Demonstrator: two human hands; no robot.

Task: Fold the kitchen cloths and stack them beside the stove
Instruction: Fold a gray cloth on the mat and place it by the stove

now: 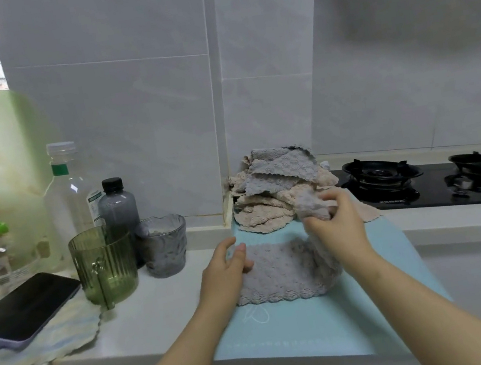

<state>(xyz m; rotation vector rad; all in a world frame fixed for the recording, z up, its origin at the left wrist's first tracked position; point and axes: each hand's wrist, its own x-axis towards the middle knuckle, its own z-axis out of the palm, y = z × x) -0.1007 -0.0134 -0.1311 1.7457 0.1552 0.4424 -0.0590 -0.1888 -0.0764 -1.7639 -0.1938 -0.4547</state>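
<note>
Lower centre: light blue mat (321, 328) with grey cloth (280, 274) lying on it. Left hand (225, 267) rests relaxed fingers on the cloth's left edge. Right hand (335, 223), fingers curled, grips its lifted right end. Behind, mid-frame: cloth pile (272, 189), just left of gas stove (423, 180).

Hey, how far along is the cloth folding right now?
Done: unclear; the pile beside the stove looks loose, not a neat stack. In hand: a grey cloth lies on the blue mat; the left hand rests on its left edge while the right hand grips a raised end. Left: finishing this fold, stacking it, and likely the pile.
</note>
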